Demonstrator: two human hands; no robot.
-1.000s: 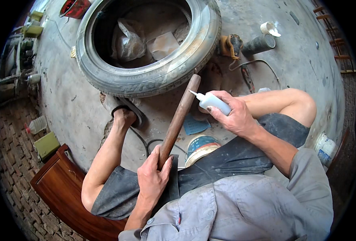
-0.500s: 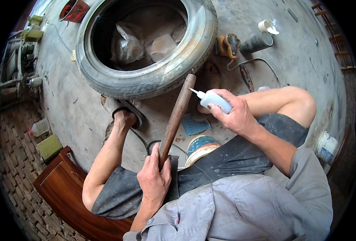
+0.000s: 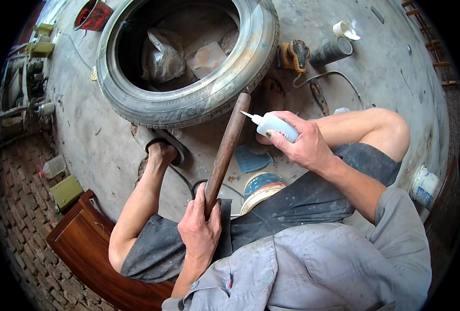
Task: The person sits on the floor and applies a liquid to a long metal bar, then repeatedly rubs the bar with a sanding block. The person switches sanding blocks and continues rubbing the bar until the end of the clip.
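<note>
A dark brown wooden rod [image 3: 226,150], round and slightly tapered at its far end, slants up and away from me. My left hand [image 3: 199,225] is closed around its near end. In my right hand [image 3: 308,142] is a small pale squeeze bottle [image 3: 275,127] with a thin pointed nozzle. The bottle tilts to the left, its nozzle tip at or very near the rod's right side, close to the far end. Whether the tip touches the wood, and whether any liquid comes out, I cannot tell.
Beyond the rod lies a large tyre [image 3: 188,109] with plastic bags inside. An orange power sander [image 3: 294,56], a grey cylinder [image 3: 331,53] and a knife-like tool [image 3: 319,97] lie to its right. A paint bucket [image 3: 261,192] stands between my legs, near a blue sandpaper sheet [image 3: 251,158].
The nozzle tip has come slightly left, closer to the rod's far end. Both hands keep their grips, and the rod has barely shifted.
</note>
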